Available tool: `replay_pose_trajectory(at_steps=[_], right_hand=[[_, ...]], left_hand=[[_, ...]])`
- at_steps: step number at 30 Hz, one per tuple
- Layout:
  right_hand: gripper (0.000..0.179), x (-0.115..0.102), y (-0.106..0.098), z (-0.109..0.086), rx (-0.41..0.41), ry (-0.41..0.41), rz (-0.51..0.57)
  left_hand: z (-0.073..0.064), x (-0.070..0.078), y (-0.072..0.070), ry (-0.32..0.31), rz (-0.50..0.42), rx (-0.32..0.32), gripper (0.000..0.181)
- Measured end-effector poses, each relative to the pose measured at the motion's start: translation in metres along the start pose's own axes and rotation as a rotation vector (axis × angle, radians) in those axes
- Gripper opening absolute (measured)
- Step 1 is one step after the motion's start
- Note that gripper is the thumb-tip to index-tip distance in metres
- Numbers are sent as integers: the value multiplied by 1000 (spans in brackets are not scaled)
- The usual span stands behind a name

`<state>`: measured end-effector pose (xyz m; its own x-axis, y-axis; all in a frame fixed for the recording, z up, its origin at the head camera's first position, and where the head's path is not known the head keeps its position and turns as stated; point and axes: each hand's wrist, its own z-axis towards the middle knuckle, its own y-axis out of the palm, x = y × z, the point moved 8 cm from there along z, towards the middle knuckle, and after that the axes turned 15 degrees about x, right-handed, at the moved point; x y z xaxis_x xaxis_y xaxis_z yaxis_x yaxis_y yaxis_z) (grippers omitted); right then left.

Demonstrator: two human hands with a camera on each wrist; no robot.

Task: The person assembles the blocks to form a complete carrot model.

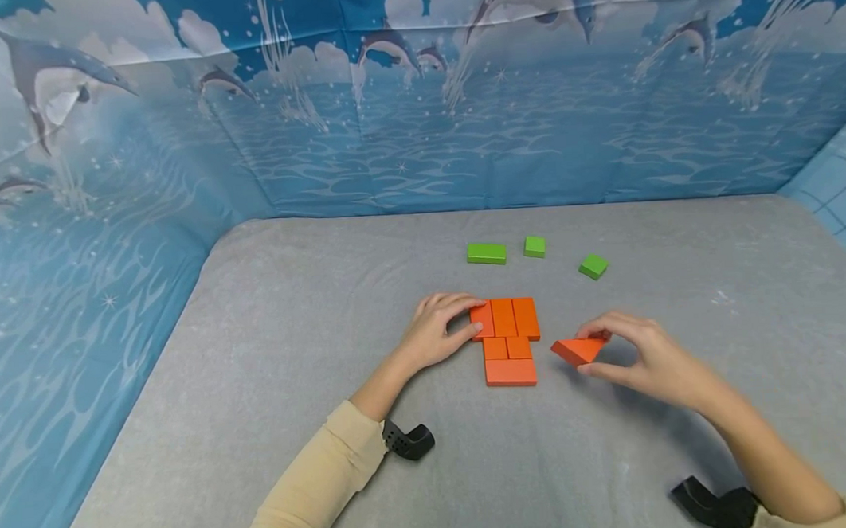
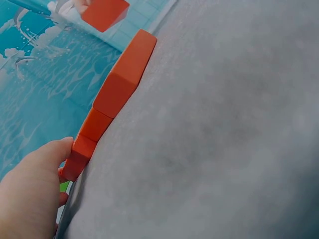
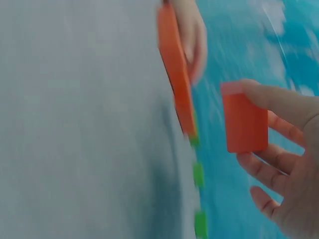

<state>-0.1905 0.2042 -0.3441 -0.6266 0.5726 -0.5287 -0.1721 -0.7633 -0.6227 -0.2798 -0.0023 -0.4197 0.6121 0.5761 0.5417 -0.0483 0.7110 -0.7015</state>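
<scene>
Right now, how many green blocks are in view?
3, beyond the orange blocks: long block leftmost, small block next to it, third block farthest right.

Softly bright in the head view, shadowed on the grey cloth (image 1: pixel 654 421) beneath the right hand (image 1: pixel 636 355). Dimmer in both wrist views; smeared beyond that hand across the green blocks (image 3: pixel 199 174), sharper at the orange block (image 3: pixel 245 122) in its grip.
</scene>
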Motion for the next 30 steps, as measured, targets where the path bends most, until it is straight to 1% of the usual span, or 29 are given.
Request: replay_pose_trajectory(at_steps=[2, 5, 10, 14, 17, 23, 30], right_hand=[[44, -11, 12, 1, -6, -16, 38], [43, -22, 27, 1, -12, -18, 72], [38, -32, 47, 0, -24, -32, 78], [35, -35, 59, -3, -40, -46, 52], [36, -35, 65, -5, -48, -44, 18], [35, -31, 73, -7, -71, 10, -45], [35, -31, 77, -8, -74, 7, -95]], left_hand=[[0, 0, 0, -1, 1, 1, 38], [-1, 0, 0, 0, -2, 3, 38], [-1, 0, 0, 1, -3, 4, 38], [0, 0, 0, 2, -4, 6, 38], [0, 0, 0, 4, -4, 9, 38], [0, 1, -1, 3, -9, 9, 37], [0, 1, -1, 7, -2, 7, 37]])
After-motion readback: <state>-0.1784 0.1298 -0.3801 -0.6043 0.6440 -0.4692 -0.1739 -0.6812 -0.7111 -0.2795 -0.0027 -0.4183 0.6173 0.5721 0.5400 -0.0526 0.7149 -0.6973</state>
